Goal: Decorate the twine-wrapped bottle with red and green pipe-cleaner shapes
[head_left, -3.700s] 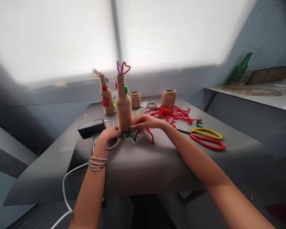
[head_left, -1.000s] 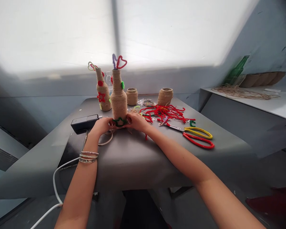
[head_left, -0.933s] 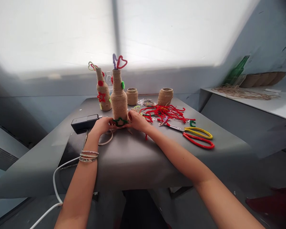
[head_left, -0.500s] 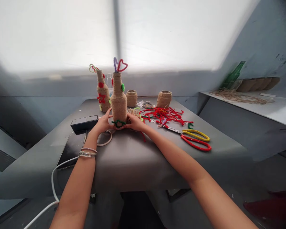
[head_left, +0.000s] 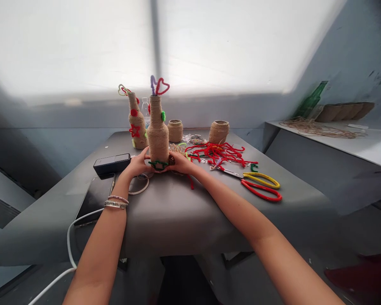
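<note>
Fingers of L hand [head_left: 139, 164] + R hand [head_left: 180, 164] grasp front twine bottle [head_left: 158, 140] low down, w/ green star [head_left: 158, 164] at its base; scissors [head_left: 241, 174] to its right.

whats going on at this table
A person has both bare hands at the foot of an upright twine-wrapped bottle, the left hand on one side and the right hand on the other. A dark green star sits between them, low on the bottle's front. A red heart sticks up from its neck. Behind stands a second wrapped bottle with a red star. To the right lie a tangle of red fuzzy stems and the scissors.
</note>
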Motion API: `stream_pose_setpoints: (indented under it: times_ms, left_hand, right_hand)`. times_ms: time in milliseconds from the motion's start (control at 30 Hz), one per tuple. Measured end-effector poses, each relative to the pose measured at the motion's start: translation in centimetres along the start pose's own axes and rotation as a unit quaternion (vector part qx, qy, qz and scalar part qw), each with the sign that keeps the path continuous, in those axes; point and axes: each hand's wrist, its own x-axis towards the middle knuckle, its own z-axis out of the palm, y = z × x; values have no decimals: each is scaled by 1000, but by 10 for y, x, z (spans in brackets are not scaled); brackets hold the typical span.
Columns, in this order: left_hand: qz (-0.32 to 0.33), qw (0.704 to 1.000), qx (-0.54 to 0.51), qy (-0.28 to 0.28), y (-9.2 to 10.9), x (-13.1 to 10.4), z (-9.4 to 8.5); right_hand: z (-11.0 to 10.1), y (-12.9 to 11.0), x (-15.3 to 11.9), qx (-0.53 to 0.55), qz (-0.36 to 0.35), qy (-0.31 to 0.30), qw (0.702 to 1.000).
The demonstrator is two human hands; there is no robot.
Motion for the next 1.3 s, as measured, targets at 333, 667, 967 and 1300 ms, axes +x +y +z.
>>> stream_pose_setpoints:
  times_ms: [333,667,967,1300]
  left_hand:
    - [4,1000,23,-4,2,-2,-1]
    - [31,997,61,-29,0,1,-4]
    - [17,995,-47,-84,0,-4,-8]
    - [24,997,-54,-50,5,-6,0]
  right_hand:
    - [10,-8,-2,-73,22,48,996]
    - [13,-6,-3,-60,25,67,996]
    - [10,-8,-3,-54,19,57,997]
    - [10,-3,-2,-81,12,48,995]
